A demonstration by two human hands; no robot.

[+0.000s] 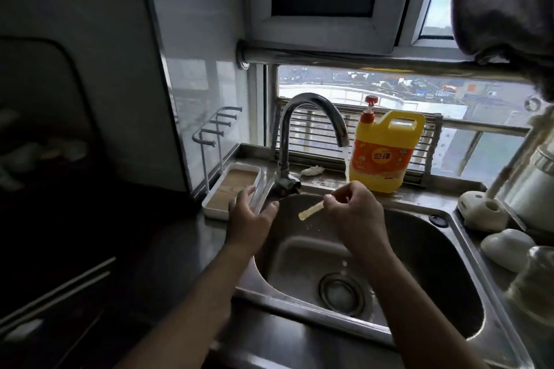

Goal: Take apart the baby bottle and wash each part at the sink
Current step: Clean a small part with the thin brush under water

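My right hand (353, 213) pinches one end of a short pale yellow straw tube (310, 211) over the steel sink (419, 249); the tube points left and slightly down. Water runs from the curved chrome faucet (311, 117) in a thin stream just behind that hand. My left hand (250, 217) hovers at the sink's left rim with its fingers spread and holds nothing. It is close to the white drying rack tray (230, 186). Clear and white bottle parts (506, 244) lie on the counter right of the sink, partly blurred.
A yellow dish soap jug (386, 156) with a red pump stands on the ledge behind the sink. The drain strainer (341, 293) sits in the basin bottom. A brush holder (479, 213) stands at the right. A window and a rail lie behind.
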